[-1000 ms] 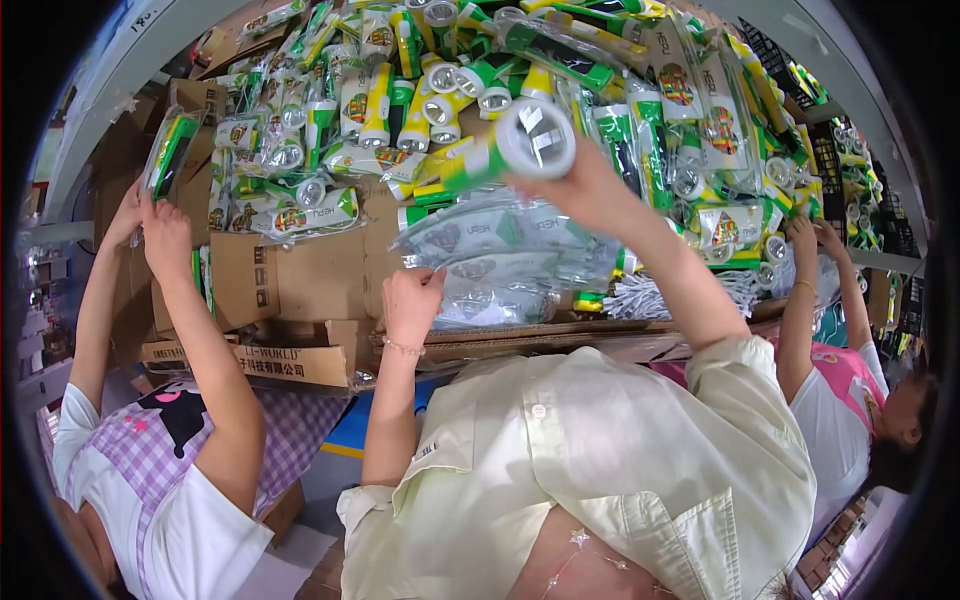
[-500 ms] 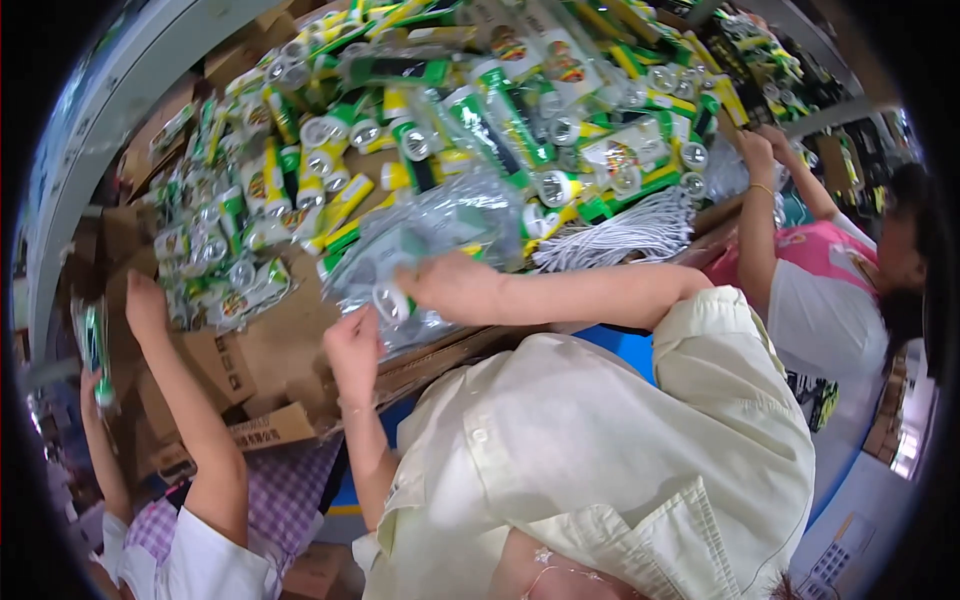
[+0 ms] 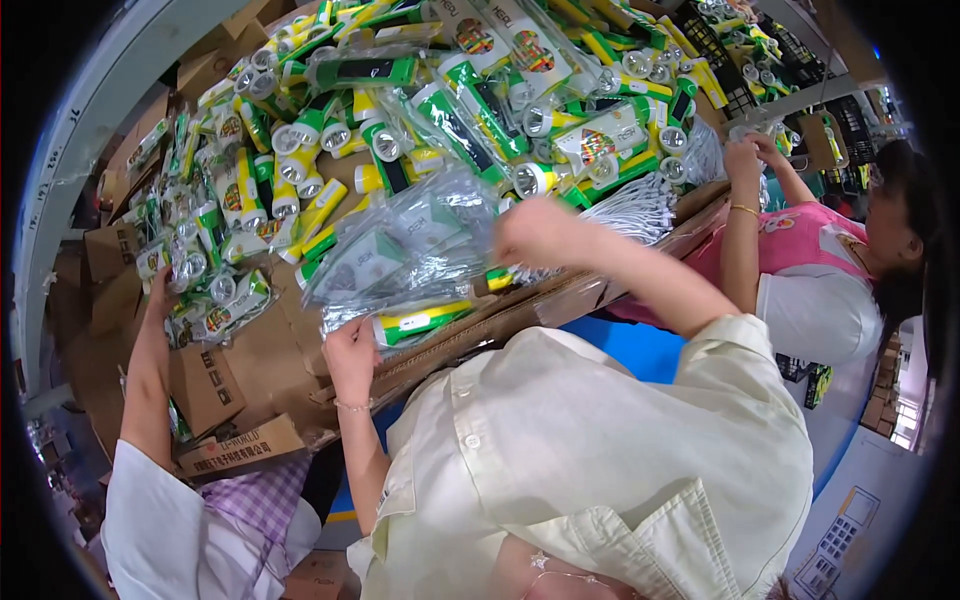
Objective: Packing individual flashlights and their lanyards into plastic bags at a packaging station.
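Note:
A yellow and green flashlight (image 3: 425,319) lies level at the near edge of the pile, clear plastic around it. At its left end my left hand (image 3: 352,355) is closed, the fingers pinched on the clear plastic bag (image 3: 345,313). Just beyond lies a stack of flat clear bags with printed inserts (image 3: 395,240). My right hand (image 3: 540,235) is raised at the right end of that stack, curled and smeared by motion; whether it holds anything does not show. Beneath and beside it spreads a bundle of white cords (image 3: 635,212).
Many flashlights (image 3: 300,150), some bagged, heap across the cardboard-lined table (image 3: 280,335). A cardboard edge (image 3: 520,310) runs along the near side. At the left a co-worker's hand (image 3: 160,290) touches bagged flashlights; another co-worker's hands (image 3: 750,155) work at the right.
My right hand has moved right, away from my left hand, and the flashlight now lies fully visible. My left hand stays nearly in place. The left co-worker's arm has moved onto the pile.

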Available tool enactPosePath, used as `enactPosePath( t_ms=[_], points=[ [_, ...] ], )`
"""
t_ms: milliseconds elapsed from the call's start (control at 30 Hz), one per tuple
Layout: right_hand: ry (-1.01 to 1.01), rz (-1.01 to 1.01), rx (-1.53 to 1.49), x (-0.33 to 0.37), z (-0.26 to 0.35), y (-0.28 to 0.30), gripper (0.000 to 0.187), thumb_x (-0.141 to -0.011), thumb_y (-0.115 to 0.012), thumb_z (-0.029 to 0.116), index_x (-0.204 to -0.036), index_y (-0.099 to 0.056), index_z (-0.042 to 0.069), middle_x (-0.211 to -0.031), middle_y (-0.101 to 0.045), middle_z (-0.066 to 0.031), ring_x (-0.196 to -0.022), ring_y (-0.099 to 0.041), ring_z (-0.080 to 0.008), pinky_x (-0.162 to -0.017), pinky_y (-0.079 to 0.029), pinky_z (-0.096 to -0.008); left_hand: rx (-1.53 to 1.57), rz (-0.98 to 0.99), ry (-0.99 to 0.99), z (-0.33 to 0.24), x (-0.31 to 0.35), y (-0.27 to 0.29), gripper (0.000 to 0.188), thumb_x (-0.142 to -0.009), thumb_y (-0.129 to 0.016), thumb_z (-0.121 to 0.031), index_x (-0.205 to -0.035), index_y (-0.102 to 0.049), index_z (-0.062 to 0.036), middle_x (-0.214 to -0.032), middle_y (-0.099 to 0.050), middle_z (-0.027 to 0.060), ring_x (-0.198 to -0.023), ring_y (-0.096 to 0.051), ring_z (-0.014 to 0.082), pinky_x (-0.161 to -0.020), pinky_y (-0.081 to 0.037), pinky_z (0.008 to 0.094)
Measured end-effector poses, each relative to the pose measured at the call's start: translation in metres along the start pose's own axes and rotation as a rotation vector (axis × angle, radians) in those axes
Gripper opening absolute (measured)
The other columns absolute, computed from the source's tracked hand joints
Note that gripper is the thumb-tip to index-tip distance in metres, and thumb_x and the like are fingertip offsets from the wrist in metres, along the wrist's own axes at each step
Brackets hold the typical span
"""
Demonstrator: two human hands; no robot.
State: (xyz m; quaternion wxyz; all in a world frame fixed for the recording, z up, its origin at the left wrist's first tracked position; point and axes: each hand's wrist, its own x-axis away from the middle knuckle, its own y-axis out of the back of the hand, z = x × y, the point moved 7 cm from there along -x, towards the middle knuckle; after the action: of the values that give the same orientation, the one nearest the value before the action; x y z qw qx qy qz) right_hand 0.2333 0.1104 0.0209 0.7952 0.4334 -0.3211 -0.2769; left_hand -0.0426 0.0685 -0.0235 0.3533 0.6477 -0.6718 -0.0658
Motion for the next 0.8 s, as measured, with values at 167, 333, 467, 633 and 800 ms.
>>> enactPosePath(
  t_ms=[167, 333, 467, 633, 800],
  points=[
    [-0.167, 0.071, 0.433, 0.067, -0.082, -0.010, 0.009, -0.070, -0.067, 0.016, -0.075, -0.065, 0.010, -0.081, -0.061, -0.0054, -0.073, -0.062, -0.0278, -0.063, -0.050, -0.0388, 0.056, 0.043, -0.001, 0.008, -0.010, -0.005, 0.025, -0.087, -0.058, -0.017, -0.083, -0.068, 0.0056, -0.049, -0.054, 0.0041, -0.040, -0.052, 0.0102, -0.039, -0.040, 0.0246],
    [-0.089, -0.103, 0.342, 0.074, -0.083, 0.014, 0.005, -0.071, -0.062, 0.011, -0.069, -0.062, 0.007, -0.068, -0.062, -0.0084, -0.067, -0.064, -0.0273, -0.060, -0.050, -0.0395, 0.036, 0.045, 0.000, 0.008, -0.017, -0.003, 0.024, -0.087, -0.059, -0.017, -0.082, -0.068, 0.0045, -0.050, -0.055, 0.0047, -0.040, -0.053, 0.0107, -0.039, -0.040, 0.0250],
    [-0.024, -0.348, 0.097, 0.058, -0.022, 0.090, 0.002, -0.078, -0.063, 0.006, -0.078, -0.061, 0.005, -0.074, -0.062, -0.0108, -0.064, -0.063, -0.0255, -0.056, -0.050, -0.0351, -0.100, 0.002, -0.064, 0.010, -0.019, -0.003, 0.026, -0.086, -0.060, -0.022, -0.081, -0.069, 0.0022, -0.050, -0.057, 0.0062, -0.041, -0.055, 0.0126, -0.041, -0.042, 0.0274],
    [0.198, -0.465, -1.004, -0.014, 0.081, 0.106, 0.007, -0.081, -0.065, -0.001, -0.088, -0.064, -0.003, -0.081, -0.067, -0.0101, -0.073, -0.068, -0.0169, -0.064, -0.055, -0.0266, -0.301, -0.009, -0.077, 0.027, -0.027, -0.004, 0.031, -0.084, -0.061, -0.030, -0.077, -0.069, -0.0014, -0.052, -0.058, 0.0099, -0.045, -0.058, 0.0208, -0.048, -0.045, 0.0332],
    [0.214, -0.187, -1.386, -0.087, 0.097, -0.041, 0.012, -0.085, -0.065, 0.009, -0.093, -0.063, 0.000, -0.083, -0.067, -0.0058, -0.077, -0.066, -0.0129, -0.070, -0.052, -0.0251, -0.260, 0.019, -0.155, 0.020, -0.026, 0.001, 0.028, -0.083, -0.062, -0.032, -0.081, -0.071, -0.0051, -0.056, -0.060, 0.0130, -0.052, -0.060, 0.0269, -0.052, -0.045, 0.0368]
  ],
)
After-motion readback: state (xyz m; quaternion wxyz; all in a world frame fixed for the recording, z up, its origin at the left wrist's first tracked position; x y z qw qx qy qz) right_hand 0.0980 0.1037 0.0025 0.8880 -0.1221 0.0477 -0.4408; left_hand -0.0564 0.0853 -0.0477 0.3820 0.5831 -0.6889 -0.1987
